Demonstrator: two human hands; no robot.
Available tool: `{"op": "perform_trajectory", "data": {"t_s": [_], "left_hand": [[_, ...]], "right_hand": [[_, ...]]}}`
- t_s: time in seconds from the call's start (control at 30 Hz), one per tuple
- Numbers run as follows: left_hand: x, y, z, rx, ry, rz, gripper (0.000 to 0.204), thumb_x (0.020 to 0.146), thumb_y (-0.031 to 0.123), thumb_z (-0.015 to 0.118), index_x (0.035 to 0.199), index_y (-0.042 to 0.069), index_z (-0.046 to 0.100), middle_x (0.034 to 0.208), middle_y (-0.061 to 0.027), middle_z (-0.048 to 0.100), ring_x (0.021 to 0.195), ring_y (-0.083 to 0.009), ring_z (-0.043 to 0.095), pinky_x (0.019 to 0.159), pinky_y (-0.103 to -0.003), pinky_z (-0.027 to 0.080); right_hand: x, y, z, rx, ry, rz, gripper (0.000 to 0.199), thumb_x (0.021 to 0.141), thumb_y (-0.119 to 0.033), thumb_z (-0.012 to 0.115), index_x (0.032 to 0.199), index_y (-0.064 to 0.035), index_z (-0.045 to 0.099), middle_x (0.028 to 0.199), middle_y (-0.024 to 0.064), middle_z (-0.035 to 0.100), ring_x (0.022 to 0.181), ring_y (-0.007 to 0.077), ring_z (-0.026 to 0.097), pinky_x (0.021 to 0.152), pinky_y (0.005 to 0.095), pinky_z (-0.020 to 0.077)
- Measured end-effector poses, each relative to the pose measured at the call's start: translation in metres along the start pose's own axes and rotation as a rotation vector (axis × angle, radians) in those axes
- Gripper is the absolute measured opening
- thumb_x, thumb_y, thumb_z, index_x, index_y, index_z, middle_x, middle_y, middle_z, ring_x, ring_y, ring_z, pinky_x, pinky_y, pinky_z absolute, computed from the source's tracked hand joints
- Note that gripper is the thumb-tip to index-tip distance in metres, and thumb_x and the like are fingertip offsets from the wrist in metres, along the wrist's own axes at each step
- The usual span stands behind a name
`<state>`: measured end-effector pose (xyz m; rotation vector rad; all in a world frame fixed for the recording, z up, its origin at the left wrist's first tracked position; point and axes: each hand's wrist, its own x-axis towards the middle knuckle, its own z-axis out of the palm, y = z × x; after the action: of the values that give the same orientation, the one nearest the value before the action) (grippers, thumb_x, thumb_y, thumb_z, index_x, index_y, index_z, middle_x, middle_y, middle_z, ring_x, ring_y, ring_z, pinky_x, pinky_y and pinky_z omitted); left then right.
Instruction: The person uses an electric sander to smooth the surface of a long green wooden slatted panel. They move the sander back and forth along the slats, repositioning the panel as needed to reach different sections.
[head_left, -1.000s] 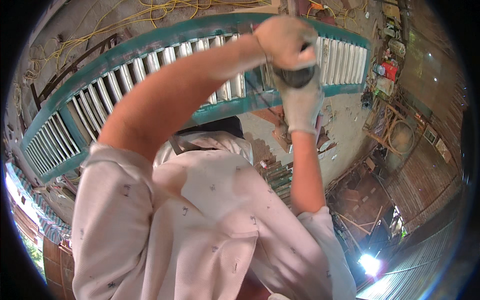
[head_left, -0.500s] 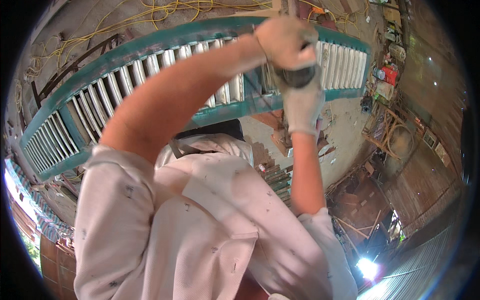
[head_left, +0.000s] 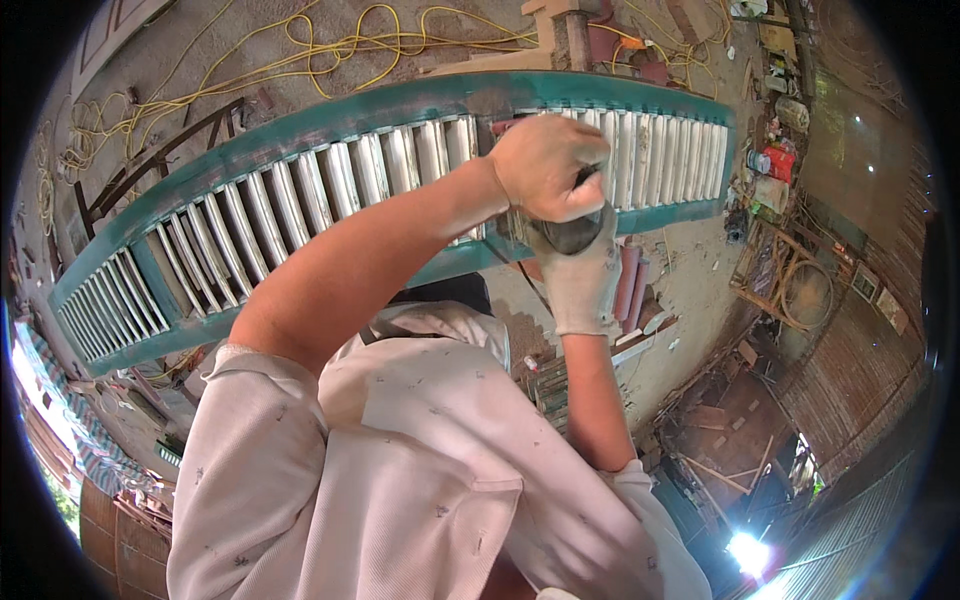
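Observation:
A long green shutter frame [head_left: 330, 125] with pale slats [head_left: 340, 180] stretches across in front of me. Over its right-centre part, my left hand [head_left: 548, 168] is closed around the top of a dark hand-held tool [head_left: 572, 234] with a rounded end. Just below it, my right hand [head_left: 585, 275], in a pale knit glove, wraps the same tool from the near side. A dark cord [head_left: 532, 280] runs close by. My hands hide most of the tool, so its kind and its contact with the frame cannot be made out.
Yellow cable [head_left: 400, 40] lies in loops on the floor beyond the frame. At the right are a red package [head_left: 778, 164], a wooden rack [head_left: 765, 270] and clutter along a wall. Reddish wood pieces [head_left: 628, 285] lie near my right wrist. A bright light [head_left: 748, 553] glares at lower right.
Both hands, still on the tool, have come nearer to me and slightly left over the frame. The whole view has shifted too, so the frame appears lower.

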<state>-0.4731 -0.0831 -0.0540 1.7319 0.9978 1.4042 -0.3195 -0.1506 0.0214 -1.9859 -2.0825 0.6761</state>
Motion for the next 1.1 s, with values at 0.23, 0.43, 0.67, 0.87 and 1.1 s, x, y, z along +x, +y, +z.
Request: {"op": "perform_trajectory", "data": {"t_s": [0.23, 0.43, 0.67, 0.87, 1.1], "left_hand": [[0.072, -0.055, -0.045, 0.144, 0.093, 0.167, 0.032, 0.09, 0.036, 0.062, 0.083, 0.005, 0.068, 0.085, -0.0207, 0.068, 0.087, -0.0448, 0.064, 0.08, -0.053, 0.05], [0.082, -0.058, -0.054, 0.147, 0.052, 0.159, 0.034, 0.092, 0.037, 0.058, 0.081, 0.007, 0.068, 0.085, -0.0192, 0.069, 0.092, -0.0437, 0.061, 0.086, -0.053, 0.047], [0.001, -0.007, 0.005, 0.124, 0.132, 0.059, 0.033, 0.092, 0.037, 0.063, 0.086, 0.004, 0.068, 0.085, -0.0222, 0.066, 0.082, -0.0487, 0.065, 0.073, -0.054, 0.054], [-0.018, 0.001, 0.017, 0.042, 0.137, 0.024, 0.028, 0.084, 0.032, 0.063, 0.08, 0.004, 0.063, 0.081, -0.0208, 0.063, 0.076, -0.0468, 0.063, 0.069, -0.054, 0.052], [0.052, -0.039, -0.058, 0.16, 0.157, 0.021, 0.028, 0.091, 0.032, 0.061, 0.084, 0.005, 0.067, 0.083, -0.0232, 0.068, 0.08, -0.0474, 0.066, 0.073, -0.055, 0.052]], "right_hand": [[0.083, -0.035, 0.001, -0.185, 0.049, -0.098, 0.079, 0.08, -0.042, 0.093, 0.137, -0.0003, 0.056, 0.108, 0.0271, 0.077, 0.104, 0.0463, 0.076, 0.092, 0.0527, 0.0587], [0.089, -0.039, -0.002, -0.117, 0.035, -0.136, 0.078, 0.08, -0.042, 0.093, 0.136, -0.0014, 0.057, 0.107, 0.0248, 0.078, 0.104, 0.0447, 0.076, 0.091, 0.0513, 0.0594], [0.008, 0.009, -0.007, -0.003, -0.096, -0.004, 0.088, 0.078, -0.036, 0.097, 0.148, -0.005, 0.054, 0.126, 0.0234, 0.076, 0.118, 0.0442, 0.073, 0.099, 0.049, 0.0578], [-0.012, 0.021, 0.0, -0.014, -0.017, -0.064, 0.087, 0.078, -0.037, 0.097, 0.147, -0.0067, 0.053, 0.123, 0.0243, 0.076, 0.114, 0.0453, 0.074, 0.097, 0.0507, 0.0585], [0.088, -0.032, 0.006, -0.086, -0.014, -0.161, 0.082, 0.074, -0.037, 0.097, 0.139, -0.0071, 0.057, 0.118, 0.0237, 0.078, 0.112, 0.0451, 0.074, 0.095, 0.0509, 0.059]]}}
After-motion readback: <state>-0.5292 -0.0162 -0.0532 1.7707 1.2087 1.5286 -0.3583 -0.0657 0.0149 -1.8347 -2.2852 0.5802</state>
